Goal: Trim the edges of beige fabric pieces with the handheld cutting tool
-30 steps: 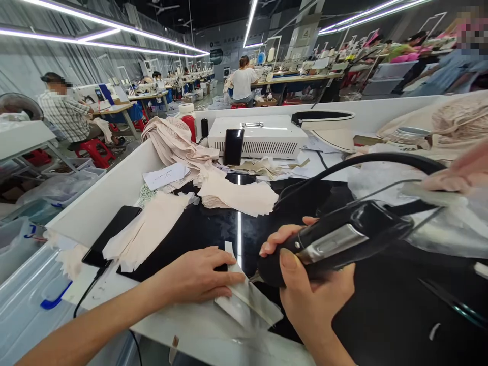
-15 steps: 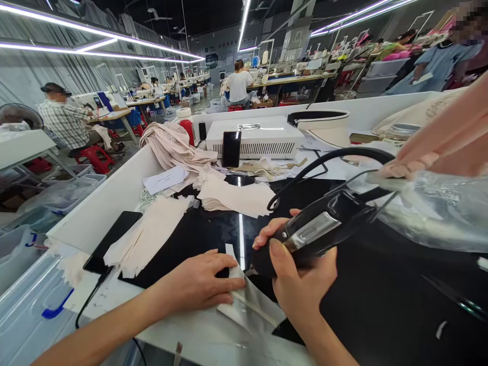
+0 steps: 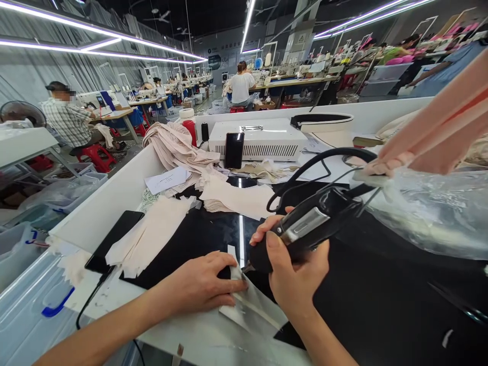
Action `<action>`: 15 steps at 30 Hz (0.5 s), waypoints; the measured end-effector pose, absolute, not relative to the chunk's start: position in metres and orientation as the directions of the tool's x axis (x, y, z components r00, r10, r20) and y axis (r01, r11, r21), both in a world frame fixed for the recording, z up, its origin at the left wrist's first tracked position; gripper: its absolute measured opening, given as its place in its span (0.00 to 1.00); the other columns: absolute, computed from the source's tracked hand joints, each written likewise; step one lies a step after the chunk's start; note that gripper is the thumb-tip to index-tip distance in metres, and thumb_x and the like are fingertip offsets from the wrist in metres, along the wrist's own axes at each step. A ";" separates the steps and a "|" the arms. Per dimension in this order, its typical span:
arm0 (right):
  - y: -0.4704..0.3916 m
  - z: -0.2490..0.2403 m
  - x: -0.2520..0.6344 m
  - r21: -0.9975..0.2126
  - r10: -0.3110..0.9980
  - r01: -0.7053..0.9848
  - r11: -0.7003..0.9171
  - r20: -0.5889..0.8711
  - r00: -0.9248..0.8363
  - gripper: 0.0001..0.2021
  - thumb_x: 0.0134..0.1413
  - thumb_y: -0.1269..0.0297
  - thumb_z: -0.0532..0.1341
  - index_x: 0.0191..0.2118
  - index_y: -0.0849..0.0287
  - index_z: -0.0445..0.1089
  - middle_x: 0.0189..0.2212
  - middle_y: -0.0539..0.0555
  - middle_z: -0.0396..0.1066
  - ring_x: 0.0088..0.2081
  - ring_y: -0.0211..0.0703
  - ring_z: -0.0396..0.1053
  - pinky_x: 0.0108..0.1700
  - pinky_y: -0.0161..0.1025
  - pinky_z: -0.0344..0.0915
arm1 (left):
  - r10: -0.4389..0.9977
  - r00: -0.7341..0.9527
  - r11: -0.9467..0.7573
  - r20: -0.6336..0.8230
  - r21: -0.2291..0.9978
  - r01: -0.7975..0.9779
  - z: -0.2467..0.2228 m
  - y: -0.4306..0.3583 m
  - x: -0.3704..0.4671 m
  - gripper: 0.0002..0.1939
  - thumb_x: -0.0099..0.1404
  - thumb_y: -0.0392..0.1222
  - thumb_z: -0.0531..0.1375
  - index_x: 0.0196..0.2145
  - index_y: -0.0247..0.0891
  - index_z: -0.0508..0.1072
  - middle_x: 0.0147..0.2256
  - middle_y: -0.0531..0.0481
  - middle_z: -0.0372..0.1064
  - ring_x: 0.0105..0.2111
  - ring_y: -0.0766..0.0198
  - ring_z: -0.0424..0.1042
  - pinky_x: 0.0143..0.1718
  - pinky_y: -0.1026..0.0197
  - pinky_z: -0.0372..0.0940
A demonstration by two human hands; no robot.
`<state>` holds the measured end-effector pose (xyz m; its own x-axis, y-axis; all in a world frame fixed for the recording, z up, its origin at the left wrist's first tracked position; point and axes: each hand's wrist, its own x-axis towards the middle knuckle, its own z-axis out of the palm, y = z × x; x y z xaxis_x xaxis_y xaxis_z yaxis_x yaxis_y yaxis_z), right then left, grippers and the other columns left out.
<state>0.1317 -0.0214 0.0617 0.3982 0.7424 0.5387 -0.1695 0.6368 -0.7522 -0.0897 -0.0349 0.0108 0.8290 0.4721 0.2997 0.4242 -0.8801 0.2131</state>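
Note:
My left hand (image 3: 208, 282) lies flat with its fingers stretched out, pressing on a pale, partly see-through triangular piece (image 3: 259, 307) at the table's front edge. My right hand (image 3: 292, 264) is wrapped round a black corded hand tool (image 3: 308, 229) with a silver plate on its side. The tool slants down to the left, its narrow tip close to the left fingertips at the pale piece's edge. Whether the tip touches the piece I cannot tell. Beyond both hands rests a stack of pale cut fabric pieces (image 3: 236, 198), with another pale fabric stack (image 3: 154, 231) to the left.
A black phone (image 3: 234, 150) leans against a white vented box (image 3: 259, 138). The tool's thick cable (image 3: 305, 165) loops up to a tied pale pink cloth (image 3: 427, 127). Clear plastic bags (image 3: 438, 213) and dark scissors (image 3: 457, 302) lie rightward. A black flat device (image 3: 114, 241) lies leftward.
The tool and my right hand have shifted slightly left, toward my left hand. My left hand still presses the pale piece. The view has turned slightly left.

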 end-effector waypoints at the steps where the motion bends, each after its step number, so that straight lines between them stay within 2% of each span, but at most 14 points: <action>1: -0.021 0.062 0.132 -0.753 0.743 -0.168 0.636 0.538 0.399 0.14 0.68 0.68 0.79 0.51 0.49 0.77 0.37 0.45 0.84 0.30 0.39 0.80 0.35 0.37 0.83 | 0.478 0.829 -0.877 0.290 0.216 0.430 0.010 -0.035 -0.090 0.21 0.93 0.56 0.66 0.74 0.47 0.84 0.68 0.34 0.79 0.66 0.46 0.84 0.70 0.51 0.83; 5: -0.017 0.062 0.130 -0.731 0.733 -0.199 0.653 0.542 0.412 0.14 0.67 0.68 0.79 0.50 0.48 0.77 0.37 0.44 0.84 0.30 0.38 0.79 0.35 0.37 0.82 | 0.490 0.830 -0.869 0.266 0.227 0.440 0.008 -0.034 -0.091 0.22 0.93 0.57 0.66 0.74 0.48 0.84 0.69 0.34 0.78 0.67 0.45 0.84 0.69 0.51 0.84; 9: -0.013 0.057 0.125 -0.737 0.747 -0.227 0.637 0.517 0.417 0.19 0.65 0.66 0.81 0.53 0.47 0.75 0.37 0.42 0.83 0.30 0.39 0.80 0.36 0.38 0.82 | 0.499 0.830 -0.862 0.249 0.237 0.448 0.007 -0.034 -0.090 0.21 0.92 0.55 0.68 0.74 0.48 0.84 0.69 0.34 0.78 0.67 0.45 0.84 0.71 0.50 0.83; 13: -0.013 0.055 0.124 -0.771 0.780 -0.228 0.595 0.486 0.394 0.20 0.67 0.63 0.79 0.56 0.46 0.72 0.37 0.42 0.83 0.29 0.38 0.80 0.35 0.35 0.80 | 0.515 0.810 -0.853 0.280 0.255 0.455 0.009 -0.041 -0.086 0.18 0.89 0.50 0.72 0.70 0.47 0.86 0.67 0.35 0.80 0.66 0.45 0.85 0.70 0.50 0.84; 15: -0.014 0.056 0.126 -0.787 0.781 -0.176 0.592 0.507 0.364 0.18 0.68 0.61 0.78 0.55 0.47 0.71 0.36 0.42 0.83 0.28 0.38 0.80 0.34 0.35 0.79 | 0.540 0.794 -0.838 0.279 0.265 0.477 0.008 -0.044 -0.086 0.17 0.86 0.43 0.74 0.69 0.48 0.86 0.66 0.37 0.82 0.65 0.45 0.86 0.67 0.52 0.85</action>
